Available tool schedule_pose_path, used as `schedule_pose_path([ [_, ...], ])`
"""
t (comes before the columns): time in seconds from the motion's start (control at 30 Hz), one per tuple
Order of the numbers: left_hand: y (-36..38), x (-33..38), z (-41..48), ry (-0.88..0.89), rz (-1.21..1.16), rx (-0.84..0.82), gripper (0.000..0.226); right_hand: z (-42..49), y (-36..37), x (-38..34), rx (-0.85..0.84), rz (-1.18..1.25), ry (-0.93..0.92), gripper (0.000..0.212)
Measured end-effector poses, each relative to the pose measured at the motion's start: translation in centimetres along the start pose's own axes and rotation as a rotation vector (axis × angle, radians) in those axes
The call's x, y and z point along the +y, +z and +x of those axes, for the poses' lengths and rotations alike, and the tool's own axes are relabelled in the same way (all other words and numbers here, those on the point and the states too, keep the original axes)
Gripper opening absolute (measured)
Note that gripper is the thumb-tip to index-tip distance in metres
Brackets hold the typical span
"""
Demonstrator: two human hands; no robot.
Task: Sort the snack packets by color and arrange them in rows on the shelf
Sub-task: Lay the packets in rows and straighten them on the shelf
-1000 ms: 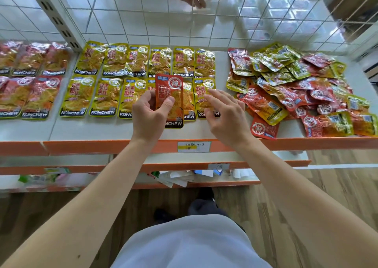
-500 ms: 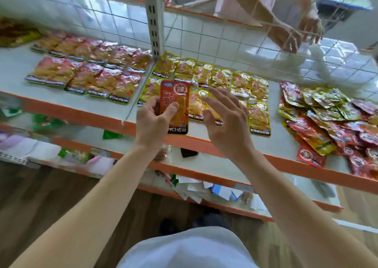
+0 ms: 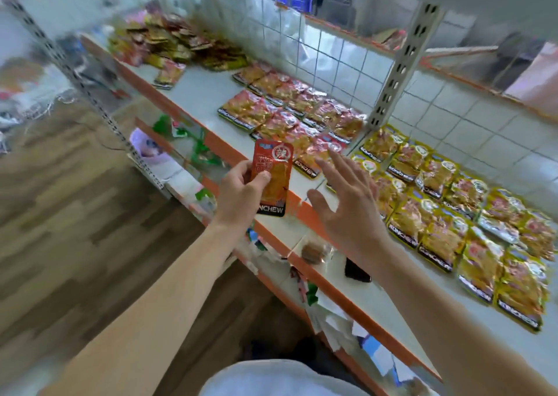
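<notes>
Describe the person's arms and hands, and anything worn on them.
Both arms are bare as far as the picture shows; no sleeves appear. The left hand and right hand wear no gloves, and no watch, ring or band is visible. A pale grey garment shows at the bottom edge.

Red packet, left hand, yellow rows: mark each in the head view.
red packet point(image 3: 279, 181), head view, middle of its front face.
left hand point(image 3: 238, 199), head view, back of the hand.
yellow rows point(image 3: 447, 238), head view, a mid-row packet.

One orange packet point(image 3: 276, 181), left hand point(image 3: 240, 198), right hand point(image 3: 351, 214)
</notes>
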State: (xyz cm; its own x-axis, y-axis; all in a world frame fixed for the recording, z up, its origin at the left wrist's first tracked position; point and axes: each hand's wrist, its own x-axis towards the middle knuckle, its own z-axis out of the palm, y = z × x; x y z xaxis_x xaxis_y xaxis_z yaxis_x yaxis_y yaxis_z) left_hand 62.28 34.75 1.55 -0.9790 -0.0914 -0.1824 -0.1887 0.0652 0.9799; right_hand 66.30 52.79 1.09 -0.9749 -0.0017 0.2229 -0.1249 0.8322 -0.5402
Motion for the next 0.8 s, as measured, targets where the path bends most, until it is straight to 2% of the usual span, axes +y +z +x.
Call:
schedule_pose_path([
  [0.17,-1.8,1.2,2.4,-0.006,-0.008,0.102,0.009,3.7,1.0,-1.9,-0.011,0.008,-0.061,0.059],
  [0.4,-4.6,1.8,9.4,0.052,0.040,0.070,0.012,9.9,4.8,-3.5,-0.004,-0.039,-0.092,0.061],
  [0.6,-9.5,1.4,20.9,0.093,0.151,-0.040,0.008,17.3,11.3,-6.1,0.044,-0.087,0.033,0.064],
  [0.67,-11.5,1.1,25.2,0.125,0.239,-0.084,0.014,19.8,14.3,-7.3,0.071,-0.089,0.107,0.061],
  [0.8,-14.8,1.2,31.8,0.133,0.384,-0.257,0.014,22.5,18.9,-10.1,0.045,-0.126,0.232,0.059],
])
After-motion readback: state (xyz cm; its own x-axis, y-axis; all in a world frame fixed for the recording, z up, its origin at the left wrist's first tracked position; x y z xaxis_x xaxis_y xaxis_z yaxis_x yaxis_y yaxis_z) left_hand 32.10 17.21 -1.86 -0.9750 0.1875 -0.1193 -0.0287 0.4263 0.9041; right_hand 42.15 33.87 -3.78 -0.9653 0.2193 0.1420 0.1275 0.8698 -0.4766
